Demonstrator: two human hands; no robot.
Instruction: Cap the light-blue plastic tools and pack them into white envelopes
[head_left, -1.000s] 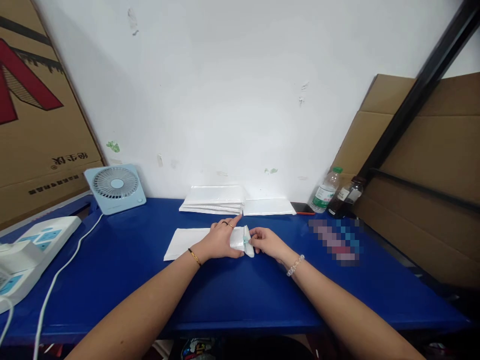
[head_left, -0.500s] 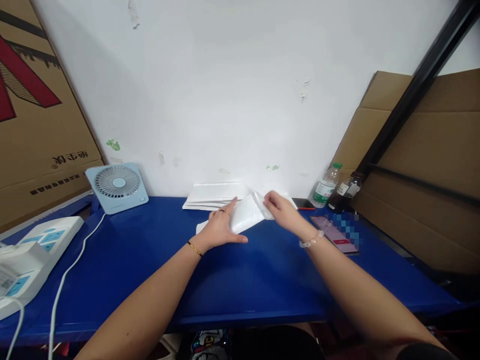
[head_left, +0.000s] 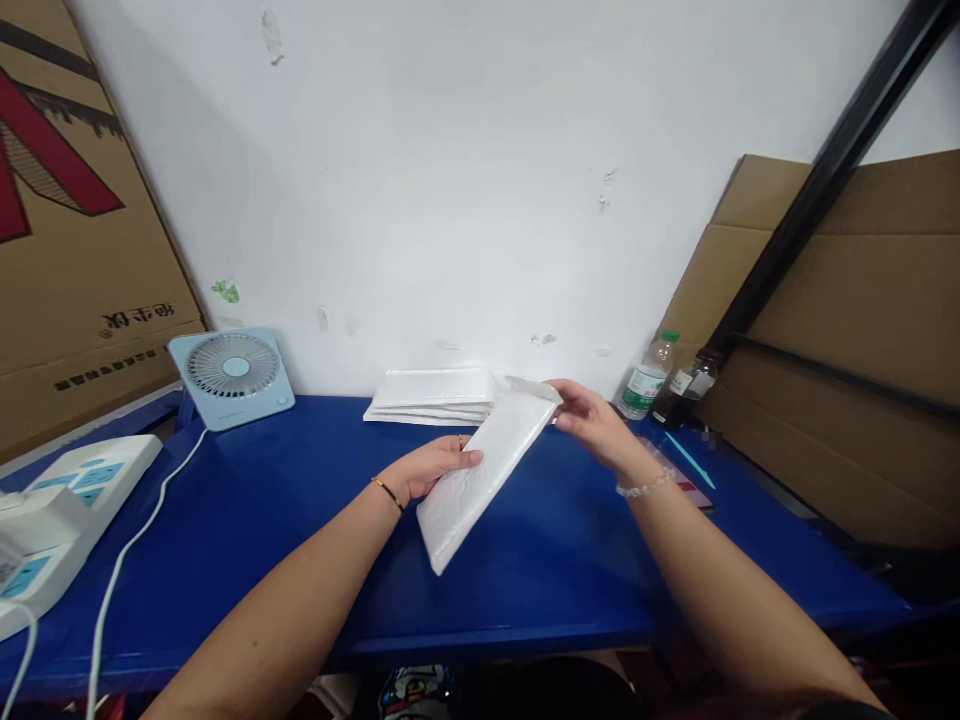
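Note:
A white padded mailer is held at a slant above the blue table. My left hand grips its left edge, thumb on the face and fingers underneath. At the upper right end, my right hand has its fingers closed on the edge beside the flap, which stands out from the mailer. Behind lies a stack of several similar white mailers against the wall.
To the left stand a light blue fan and a white power strip with a cable. At right are a green-capped bottle, a dark bottle, a phone and a turquoise stick. Cardboard leans behind a black bar.
The mailer has been lifted and turned, its lower end now pointing toward me. My left hand has shifted from lying across it to gripping its edge; my right hand has moved slightly right.

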